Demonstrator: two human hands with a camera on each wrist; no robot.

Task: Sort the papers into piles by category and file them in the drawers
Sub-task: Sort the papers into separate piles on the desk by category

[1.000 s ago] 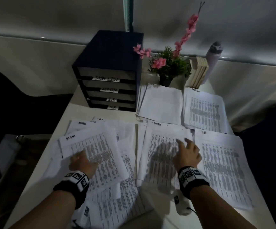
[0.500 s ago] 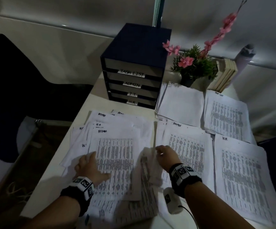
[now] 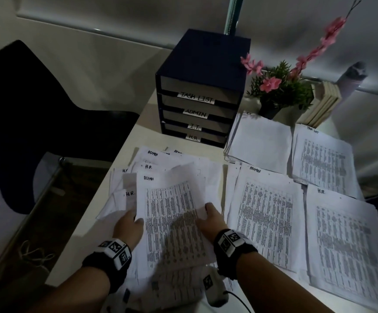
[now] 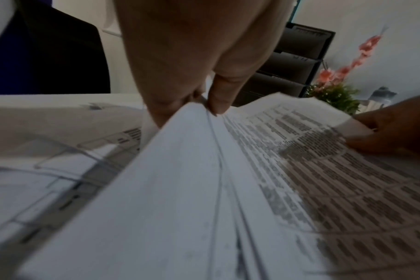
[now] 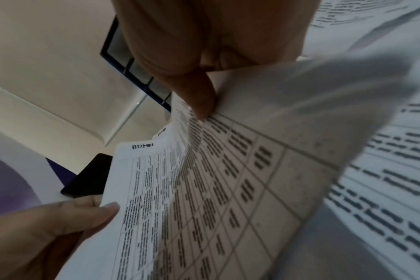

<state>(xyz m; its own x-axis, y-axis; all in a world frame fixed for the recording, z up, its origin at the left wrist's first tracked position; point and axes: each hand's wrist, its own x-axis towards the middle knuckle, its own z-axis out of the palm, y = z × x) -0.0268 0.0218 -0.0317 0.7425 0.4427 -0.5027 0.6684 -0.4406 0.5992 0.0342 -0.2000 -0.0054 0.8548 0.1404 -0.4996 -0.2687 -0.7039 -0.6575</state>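
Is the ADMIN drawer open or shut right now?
Shut: the ADMIN drawer sits flush with the other fronts in the drawer unit.

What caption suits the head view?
Both hands, left hand and right hand, hold an ADMIN sheet beside sorted piles.

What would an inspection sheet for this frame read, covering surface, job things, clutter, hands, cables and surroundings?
Surface: white desk, largely covered by paper.
Job's things: drawer unit labelled TASK LIST, ADMIN, I.T., H.R., drawers closed; sorted ADMIN pile, H.R. pile, TASK LIST pile, face-down pile; unsorted heap; ADMIN sheet lifted off it.
Clutter: potted flowers, books, bottle.
Hands: left hand holds the sheet's left edge, right hand its right edge; each grip is a pinch.
Cables: black cable at the near edge.
Surroundings: dark chair, pale wall.
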